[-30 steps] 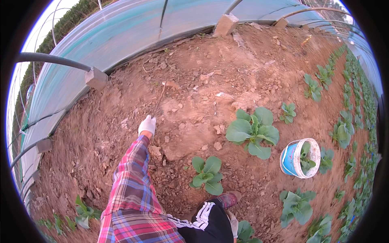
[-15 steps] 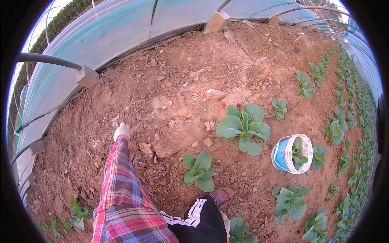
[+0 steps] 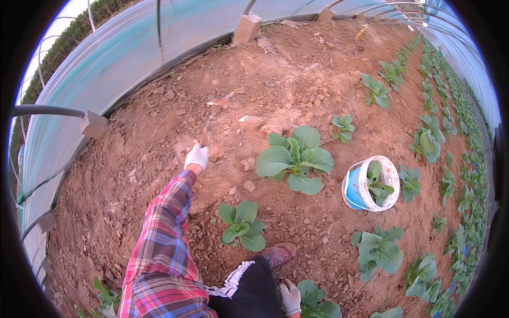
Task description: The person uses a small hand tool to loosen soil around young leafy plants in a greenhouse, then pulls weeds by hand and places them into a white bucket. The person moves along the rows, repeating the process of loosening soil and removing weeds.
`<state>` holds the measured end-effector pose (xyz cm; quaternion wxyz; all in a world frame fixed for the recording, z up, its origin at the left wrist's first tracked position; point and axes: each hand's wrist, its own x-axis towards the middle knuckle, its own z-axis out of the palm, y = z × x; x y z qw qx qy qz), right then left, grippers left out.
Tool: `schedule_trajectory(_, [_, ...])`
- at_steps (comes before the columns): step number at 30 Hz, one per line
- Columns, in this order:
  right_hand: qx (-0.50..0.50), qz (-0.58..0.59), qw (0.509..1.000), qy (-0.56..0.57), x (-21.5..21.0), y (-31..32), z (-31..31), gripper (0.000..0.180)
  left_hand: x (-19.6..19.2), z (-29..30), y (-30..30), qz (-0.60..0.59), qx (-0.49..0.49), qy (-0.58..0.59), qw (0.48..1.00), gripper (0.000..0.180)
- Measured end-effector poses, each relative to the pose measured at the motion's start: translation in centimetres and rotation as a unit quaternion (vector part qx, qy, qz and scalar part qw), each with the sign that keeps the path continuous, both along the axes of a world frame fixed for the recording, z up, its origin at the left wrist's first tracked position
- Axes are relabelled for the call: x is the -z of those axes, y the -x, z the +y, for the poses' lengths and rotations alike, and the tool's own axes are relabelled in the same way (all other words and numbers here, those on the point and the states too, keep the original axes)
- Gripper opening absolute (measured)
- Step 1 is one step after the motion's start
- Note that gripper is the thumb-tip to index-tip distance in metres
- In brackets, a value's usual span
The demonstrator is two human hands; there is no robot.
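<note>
My left hand (image 3: 197,157), in a white glove, reaches out low over the bare soil at the end of a plaid sleeve. Its fingers are closed; a short dark bit of a thin stick (image 3: 202,141) shows just past them, blurred against the ground. A large leafy green plant (image 3: 295,160) grows to the right of this hand, and a smaller leafy plant (image 3: 242,227) stands nearer to me. My right hand (image 3: 290,298), also gloved, hangs beside my leg at the bottom, its fingers loosely extended near another leafy plant (image 3: 316,303).
A blue and white bucket (image 3: 356,189) with green leaves in it stands at the right. Rows of leafy plants (image 3: 427,140) run along that side. Plastic sheeting (image 3: 122,53), hoop poles and concrete blocks (image 3: 94,125) border the far and left edges. My shoe (image 3: 279,254) rests on the soil.
My left hand has moved right across the soil, toward the large plant. The thin stick shows less now. My right hand has come into view by my leg. The view has shifted.
</note>
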<state>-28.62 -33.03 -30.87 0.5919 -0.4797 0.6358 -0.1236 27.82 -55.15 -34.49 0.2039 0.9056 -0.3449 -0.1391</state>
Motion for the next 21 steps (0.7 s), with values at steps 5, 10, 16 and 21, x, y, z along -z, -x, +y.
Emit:
schedule_trajectory(5, [0.035,0.010,0.999,-0.004,1.7,2.5,0.9,0.041,-2.0,-8.2,13.4,0.063,0.099,-0.021,0.993,0.036])
schedule_trajectory(10, [0.017,0.070,0.996,0.056,2.6,3.1,0.5,0.040,-0.9,-5.9,15.6,0.054,0.115,-0.146,0.981,0.037])
schedule_trajectory(16, [0.035,0.053,0.998,0.022,1.5,1.9,-0.2,0.048,-5.4,-5.1,14.3,-0.010,0.186,-0.166,0.968,0.034])
schedule_trajectory(21, [0.011,0.097,0.993,0.070,-0.3,1.3,-0.7,0.043,-2.8,-5.1,14.4,-0.006,0.099,-0.156,0.983,0.034])
